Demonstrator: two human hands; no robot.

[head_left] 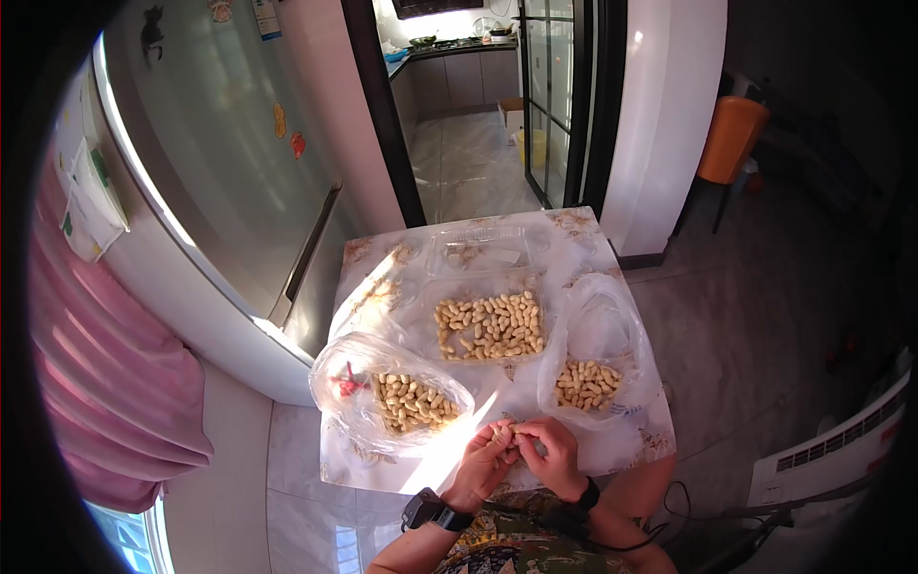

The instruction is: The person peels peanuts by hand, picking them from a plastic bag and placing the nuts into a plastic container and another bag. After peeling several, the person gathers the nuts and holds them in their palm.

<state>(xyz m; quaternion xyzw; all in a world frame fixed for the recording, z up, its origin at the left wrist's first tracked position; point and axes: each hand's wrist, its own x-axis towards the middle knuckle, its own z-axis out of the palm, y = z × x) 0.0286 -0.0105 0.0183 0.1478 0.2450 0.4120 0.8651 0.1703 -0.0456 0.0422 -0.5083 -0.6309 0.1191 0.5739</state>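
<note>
My left hand (488, 460) and my right hand (550, 451) meet at the near edge of the table, fingertips pinched together around something small and pale, probably a peanut. Beyond them, a clear plastic tray (427, 325) holds many unshelled peanuts (492, 323). To the left lies an open clear plastic bag (356, 418) with peanuts (411, 402) and a red tie or strip (348, 381). Another clear bag (601, 320) with peanuts (587, 385) is on the right, close to my right hand.
The table (631, 459) has a floral cover. At its far side lies a clear plastic lid (478, 251). A refrigerator (229, 124) stands at the left, an orange chair (732, 139) at the back right, and a white slatted unit (832, 440) at the right.
</note>
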